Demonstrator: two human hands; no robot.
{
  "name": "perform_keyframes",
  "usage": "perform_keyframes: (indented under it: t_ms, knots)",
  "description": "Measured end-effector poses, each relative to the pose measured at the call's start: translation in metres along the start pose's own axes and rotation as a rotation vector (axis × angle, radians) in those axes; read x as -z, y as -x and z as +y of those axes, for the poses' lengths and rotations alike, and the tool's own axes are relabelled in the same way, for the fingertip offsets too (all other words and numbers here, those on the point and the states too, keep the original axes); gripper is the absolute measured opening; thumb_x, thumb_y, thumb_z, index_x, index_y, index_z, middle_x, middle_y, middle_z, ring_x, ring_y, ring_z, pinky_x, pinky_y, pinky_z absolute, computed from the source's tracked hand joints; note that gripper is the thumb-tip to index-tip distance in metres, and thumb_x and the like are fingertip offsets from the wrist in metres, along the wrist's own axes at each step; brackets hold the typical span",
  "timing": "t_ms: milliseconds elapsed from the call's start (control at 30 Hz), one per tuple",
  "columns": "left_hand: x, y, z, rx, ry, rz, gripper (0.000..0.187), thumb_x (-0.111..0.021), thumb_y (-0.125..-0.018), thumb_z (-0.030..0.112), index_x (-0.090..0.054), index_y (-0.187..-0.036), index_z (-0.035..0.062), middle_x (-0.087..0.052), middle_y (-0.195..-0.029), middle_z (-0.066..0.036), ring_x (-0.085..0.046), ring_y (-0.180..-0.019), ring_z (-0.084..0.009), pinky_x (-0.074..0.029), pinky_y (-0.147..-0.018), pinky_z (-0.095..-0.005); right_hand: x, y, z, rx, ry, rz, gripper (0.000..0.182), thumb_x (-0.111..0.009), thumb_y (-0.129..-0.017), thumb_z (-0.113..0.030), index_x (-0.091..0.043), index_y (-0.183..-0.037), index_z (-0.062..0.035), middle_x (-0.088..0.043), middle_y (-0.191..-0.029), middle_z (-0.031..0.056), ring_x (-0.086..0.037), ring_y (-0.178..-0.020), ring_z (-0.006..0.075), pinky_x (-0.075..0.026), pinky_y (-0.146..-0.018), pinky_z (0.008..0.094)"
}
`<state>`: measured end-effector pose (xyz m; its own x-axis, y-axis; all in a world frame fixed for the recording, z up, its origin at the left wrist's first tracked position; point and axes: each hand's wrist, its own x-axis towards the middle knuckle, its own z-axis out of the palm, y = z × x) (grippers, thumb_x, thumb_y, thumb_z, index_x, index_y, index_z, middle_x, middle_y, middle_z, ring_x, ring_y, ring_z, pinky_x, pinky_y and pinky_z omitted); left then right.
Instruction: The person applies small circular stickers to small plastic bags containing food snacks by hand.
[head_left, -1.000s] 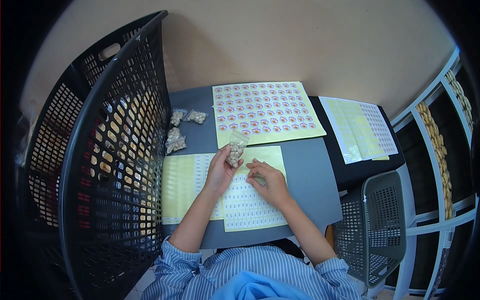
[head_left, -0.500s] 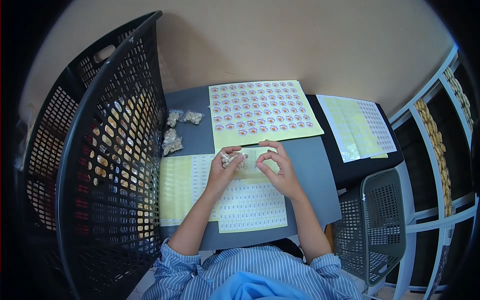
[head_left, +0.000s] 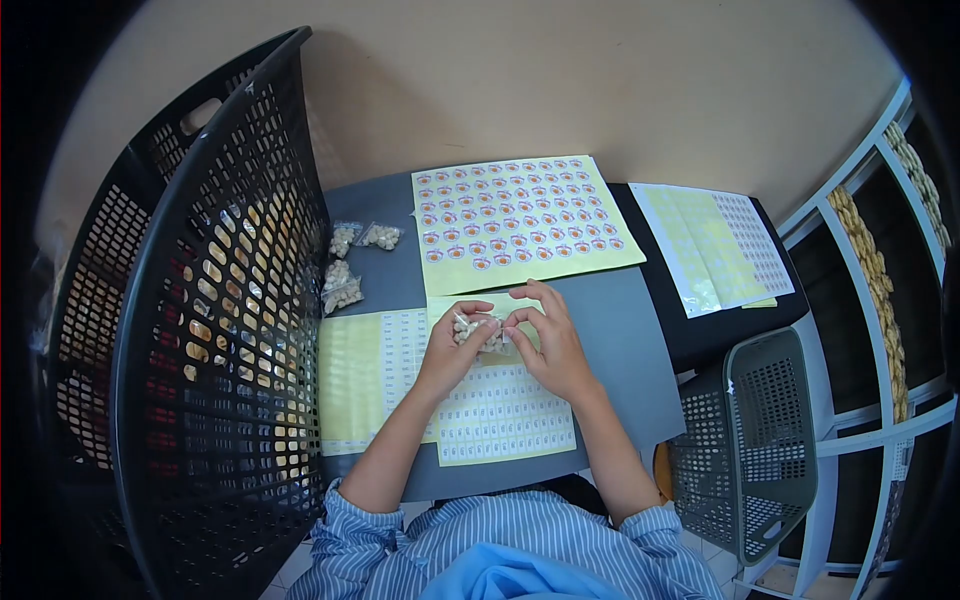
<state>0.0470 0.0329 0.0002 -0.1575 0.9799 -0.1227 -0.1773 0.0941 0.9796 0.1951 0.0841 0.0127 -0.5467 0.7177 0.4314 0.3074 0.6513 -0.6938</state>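
Observation:
A small clear plastic bag (head_left: 494,343) of whitish lumpy pieces is held up over the label sheets. My left hand (head_left: 450,352) is closed around its left side, with the thumb across the front. At the bag's right edge, the thumb and fingertips of my right hand (head_left: 556,350) are pinched on the plastic. Beneath my hands lies a yellow-backed sheet of small printed labels (head_left: 507,415). Several similar filled bags (head_left: 343,285) rest on the grey table to the upper left.
A large dark perforated basket (head_left: 215,330) with packaged goods stands at the left. Behind my hands lies a sheet of round orange stickers (head_left: 518,212). More sticker sheets (head_left: 715,250) are on the black surface at right, above a grey-green basket (head_left: 770,440). A rack (head_left: 850,270) stands beyond.
My right hand has moved left and closer to my left hand. The bag's right end, stretched out before, is now drawn in between both hands. The view has shifted slightly.

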Motion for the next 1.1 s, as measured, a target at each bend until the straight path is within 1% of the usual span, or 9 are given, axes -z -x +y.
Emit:
perform_keyframes:
  t_ms: [200,300,400,533,667,733,800,967,1100]
  knots:
    - [-0.001,0.002,0.000,0.046,0.060,0.016,0.027,-0.059,-0.081,0.018,-0.051,-0.103,0.0048,-0.053,-0.089,-0.002,-0.055,-0.079,-0.0070,-0.045,-0.064,-0.0201,-0.004,0.002,-0.003,0.049,0.090,0.068,0.008,-0.059,-0.074,-0.006,-0.053,-0.079,-0.0034,-0.050,-0.107,0.0119,-0.044,-0.108,0.0322,-0.036,-0.089,0.0392]
    - [-0.001,0.002,-0.002,0.017,0.121,0.005,0.026,-0.058,-0.081,0.018,-0.050,-0.103,0.0053,-0.052,-0.089,-0.001,-0.054,-0.078,-0.0069,-0.046,-0.063,-0.0205,-0.009,0.005,-0.005,0.010,-0.030,0.186,0.021,-0.059,-0.076,-0.006,-0.052,-0.095,-0.0022,-0.051,-0.104,0.0128,-0.050,-0.100,0.0279,-0.042,-0.082,0.0347]
    - [-0.002,0.003,-0.002,-0.029,0.156,-0.006,0.026,-0.057,-0.082,0.017,-0.050,-0.103,0.0051,-0.052,-0.091,-0.002,-0.055,-0.078,-0.0072,-0.046,-0.063,-0.0207,-0.012,0.007,-0.004,-0.281,-0.467,0.178,0.046,-0.055,-0.079,-0.006,-0.036,-0.120,-0.0001,-0.054,-0.100,0.0145,-0.057,-0.088,0.0205,-0.045,-0.079,0.0319]
    - [-0.002,0.005,0.001,-0.056,0.076,0.010,0.026,-0.056,-0.083,0.015,-0.048,-0.105,0.0039,-0.053,-0.094,-0.003,-0.055,-0.080,-0.0082,-0.046,-0.068,-0.0214,-0.014,0.011,-0.002,-0.247,-0.523,0.149,0.048,-0.058,-0.077,-0.005,-0.037,-0.120,0.0002,-0.057,-0.094,0.0136,-0.058,-0.084,0.0202,-0.045,-0.079,0.0312]
    - [-0.003,0.005,0.001,-0.104,0.057,-0.006,0.029,-0.057,-0.082,0.013,-0.046,-0.107,0.0033,-0.053,-0.096,-0.005,-0.054,-0.083,-0.0090,-0.045,-0.071,-0.0218,-0.009,0.011,-0.008,-0.151,-0.317,0.195,0.047,-0.064,-0.072,-0.004,-0.043,-0.114,0.0001,-0.061,-0.078,0.0081,-0.060,-0.078,0.0166,-0.045,-0.077,0.0295]
    - [-0.005,0.003,-0.004,-0.308,-0.020,-0.027,0.033,-0.055,-0.081,0.009,-0.043,-0.111,0.0050,-0.052,-0.098,-0.005,-0.051,-0.087,-0.0092,-0.044,-0.072,-0.0213,-0.009,0.011,-0.007,-0.154,-0.278,0.205,0.046,-0.065,-0.070,-0.004,-0.046,-0.111,0.0000,-0.061,-0.073,0.0064,-0.060,-0.076,0.0150,-0.045,-0.076,0.0285]
    - [-0.001,0.002,-0.005,-0.322,-0.079,-0.070,0.037,-0.056,-0.080,0.007,-0.041,-0.113,0.0052,-0.051,-0.099,-0.005,-0.051,-0.088,-0.0101,-0.044,-0.075,-0.0225,-0.013,0.012,-0.003,-0.199,-0.475,0.260,0.042,-0.065,-0.070,-0.002,-0.048,-0.108,0.0001,-0.061,-0.069,0.0040,-0.060,-0.074,0.0118,-0.045,-0.076,0.0269]
    - [-0.005,0.009,0.004,-0.324,-0.237,-0.068,0.059,-0.069,-0.067,0.006,-0.038,-0.116,0.0059,-0.051,-0.100,-0.006,-0.051,-0.091,-0.0119,-0.045,-0.076,-0.0244,-0.010,0.013,-0.007,-0.279,-0.558,0.209,0.040,-0.063,-0.071,0.000,-0.046,-0.108,0.0010,-0.059,-0.069,0.0034,-0.059,-0.074,0.0105,-0.043,-0.077,0.0262]
    - [-0.006,0.012,0.011,-0.237,-0.176,-0.076,0.063,-0.071,-0.064,0.007,-0.037,-0.117,0.0059,-0.051,-0.102,-0.007,-0.052,-0.093,-0.0121,-0.045,-0.077,-0.0246,-0.011,0.015,-0.007,-0.245,-0.559,0.228,0.038,-0.061,-0.073,0.002,-0.045,-0.107,0.0013,-0.058,-0.071,0.0041,-0.057,-0.073,0.0105,-0.044,-0.075,0.0252]
